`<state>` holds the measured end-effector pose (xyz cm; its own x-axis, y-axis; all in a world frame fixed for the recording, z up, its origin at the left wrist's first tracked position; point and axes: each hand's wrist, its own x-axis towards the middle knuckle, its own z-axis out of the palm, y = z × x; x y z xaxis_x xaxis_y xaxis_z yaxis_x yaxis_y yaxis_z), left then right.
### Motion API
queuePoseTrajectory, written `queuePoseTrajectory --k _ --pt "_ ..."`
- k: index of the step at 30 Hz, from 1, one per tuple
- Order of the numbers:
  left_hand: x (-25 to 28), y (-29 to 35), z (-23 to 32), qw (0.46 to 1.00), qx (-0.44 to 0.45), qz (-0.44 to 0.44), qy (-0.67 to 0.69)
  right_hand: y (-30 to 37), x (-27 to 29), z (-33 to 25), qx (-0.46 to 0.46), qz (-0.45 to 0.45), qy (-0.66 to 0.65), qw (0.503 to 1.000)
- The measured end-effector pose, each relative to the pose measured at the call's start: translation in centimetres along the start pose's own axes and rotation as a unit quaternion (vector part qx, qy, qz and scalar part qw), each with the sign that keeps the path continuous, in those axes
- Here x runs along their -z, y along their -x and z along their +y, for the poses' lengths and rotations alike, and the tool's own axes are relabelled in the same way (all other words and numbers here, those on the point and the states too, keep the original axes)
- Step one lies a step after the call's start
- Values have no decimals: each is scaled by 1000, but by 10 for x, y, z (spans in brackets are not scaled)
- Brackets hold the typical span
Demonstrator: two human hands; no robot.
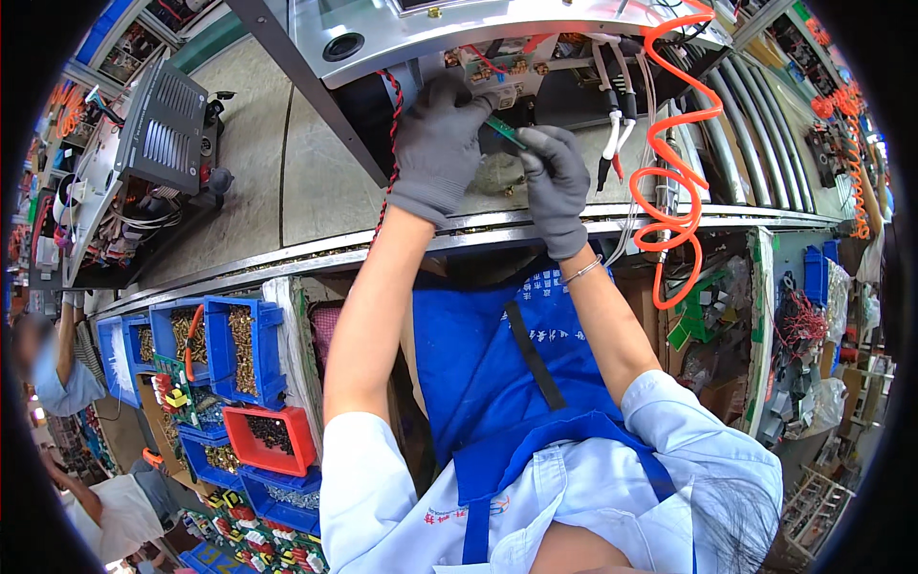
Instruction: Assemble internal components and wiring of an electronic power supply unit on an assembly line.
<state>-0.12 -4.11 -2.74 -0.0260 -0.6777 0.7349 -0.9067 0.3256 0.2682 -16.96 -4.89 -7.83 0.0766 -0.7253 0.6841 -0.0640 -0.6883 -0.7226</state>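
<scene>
In the head view, a thin green strip [505, 132] is held between the two grey-gloved hands, in front of the open side of a big silver case [564, 11]. The strip slants, with its long side running from top left down to bottom right. Its lower end is pinched by the right hand [555, 172], whose thumb and finger are closed on it, so this hand is nearer. From those fingertips, the strip points up and left, toward the left hand [440, 143]. The left fingers are bent near the upper end and the open case; whether they are pressed on anything cannot be told.

One green strip is seen. One twisted red-and-black wire [395, 107] is seen beside the left hand. To the right, one curly orange hose [694, 182] and two black-and-white cables [613, 134] are hung. On the left, one dark case with slots [170, 139], one red bin [306, 445] and at least six blue bins [272, 349] are seen.
</scene>
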Motion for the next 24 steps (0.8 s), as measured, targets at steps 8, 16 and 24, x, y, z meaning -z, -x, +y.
queuePoseTrajectory --k 8,16,24 --pt "8 -10 7 989 14 -126 -70 -10 -7 29 -324 20 -411 852" --pt "13 9 18 993 -51 -51 -93 -1 22 -14 -233 -179 132 947" --pt "-8 23 16 931 262 -25 253 12 13 -11 -96 -337 363 863"
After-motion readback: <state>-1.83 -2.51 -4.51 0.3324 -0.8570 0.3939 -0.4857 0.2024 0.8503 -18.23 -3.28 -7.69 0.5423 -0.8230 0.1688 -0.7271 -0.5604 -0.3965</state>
